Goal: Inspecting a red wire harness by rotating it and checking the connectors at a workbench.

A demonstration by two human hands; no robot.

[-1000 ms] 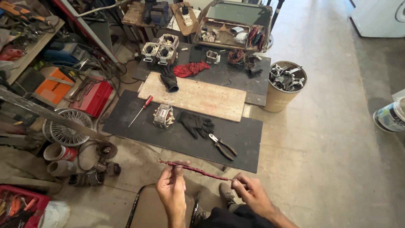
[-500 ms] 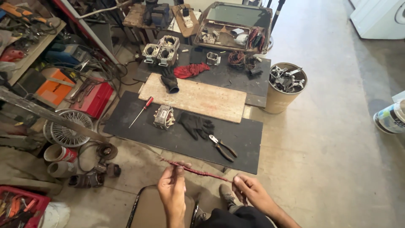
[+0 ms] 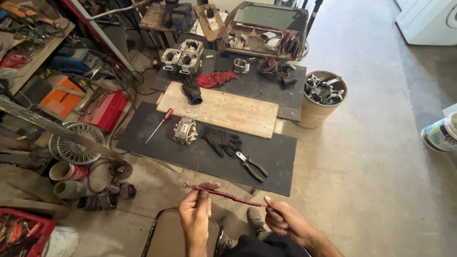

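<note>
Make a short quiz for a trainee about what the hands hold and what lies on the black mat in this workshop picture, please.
1. True or false: the left hand and the right hand hold one thin dark-red twisted wire bundle by its two ends.
2. Which tool lies right of the black work glove on the black rubber floor mat? A) hammer B) black-handled pliers C) saw
3. Fill in: the red-handled screwdriver lies left of the small metal ____.

Key: 1 true; 2 B; 3 motor core.
</note>
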